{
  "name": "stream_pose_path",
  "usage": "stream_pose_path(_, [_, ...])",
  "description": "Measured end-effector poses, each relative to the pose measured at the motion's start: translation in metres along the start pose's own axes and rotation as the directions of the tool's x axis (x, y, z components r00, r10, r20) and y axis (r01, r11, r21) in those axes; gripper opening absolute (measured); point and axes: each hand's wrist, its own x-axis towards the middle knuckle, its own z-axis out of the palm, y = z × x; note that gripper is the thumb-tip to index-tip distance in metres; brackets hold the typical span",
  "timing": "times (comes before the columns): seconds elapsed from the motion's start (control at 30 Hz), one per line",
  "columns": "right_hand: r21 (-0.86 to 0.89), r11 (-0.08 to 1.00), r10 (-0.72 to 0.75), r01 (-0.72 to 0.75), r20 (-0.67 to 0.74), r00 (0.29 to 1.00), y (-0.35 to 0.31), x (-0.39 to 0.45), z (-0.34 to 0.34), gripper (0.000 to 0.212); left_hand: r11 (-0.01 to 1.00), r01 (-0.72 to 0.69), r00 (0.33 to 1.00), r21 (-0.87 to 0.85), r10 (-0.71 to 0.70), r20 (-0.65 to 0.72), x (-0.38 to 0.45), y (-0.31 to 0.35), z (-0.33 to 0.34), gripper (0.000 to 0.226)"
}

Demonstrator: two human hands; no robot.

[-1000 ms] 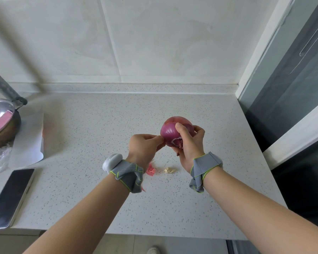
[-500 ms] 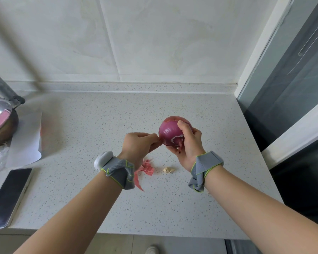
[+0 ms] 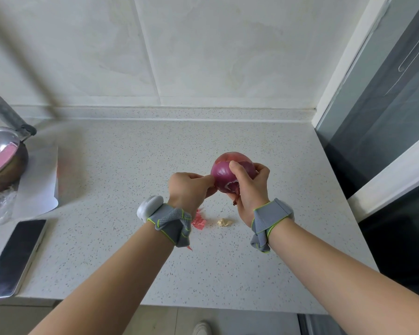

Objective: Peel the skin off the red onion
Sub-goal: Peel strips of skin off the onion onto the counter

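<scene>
A round red onion (image 3: 224, 172) is held above the speckled countertop (image 3: 131, 165). My right hand (image 3: 250, 189) grips it from the right and below, thumb across its top. Torn skin and the root end hang under the onion by my right palm. My left hand (image 3: 189, 189) pinches the onion's skin at its left side with thumb and fingertips. A pink scrap of peeled skin (image 3: 198, 221) and a small pale piece (image 3: 224, 222) lie on the counter beneath my hands.
A metal bowl (image 3: 0, 163) with a pink item sits at the far left on white paper (image 3: 39, 184). A phone (image 3: 15, 255) lies near the front left edge. A dark glass door (image 3: 385, 117) borders the counter on the right.
The left hand drew back slightly from the onion, then returned to pinch its left side. The onion stays in the right hand, with more glossy purple surface showing.
</scene>
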Motion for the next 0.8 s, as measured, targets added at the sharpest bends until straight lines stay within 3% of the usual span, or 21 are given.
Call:
stream_pose_path(0.33, [0.075,0.990,0.116,-0.118,0.025,0.993,-0.004,-0.002,-0.001,0.045,0.994,0.011,0.999,0.107,-0.015,0.035,0.005,0.000,-0.004,0.013])
stream_pose_path(0.57, [0.171,0.919,0.342,-0.356,0.104,0.934,-0.002,-0.006,-0.001,0.051,0.937,-0.147,0.988,0.317,0.157,-0.008,0.003,-0.002,-0.014,0.016])
stream_pose_path(0.7, [0.291,0.865,0.370,-0.409,0.183,0.911,-0.002,-0.004,-0.002,0.051,0.982,-0.172,0.985,0.079,0.171,0.026,-0.006,-0.008,-0.015,0.013])
stream_pose_path(0.8, [0.328,0.857,0.349,-0.398,0.198,0.916,0.000,-0.003,-0.001,0.056,0.976,-0.201,0.979,0.079,0.199,0.036,-0.012,-0.014,-0.009,0.018])
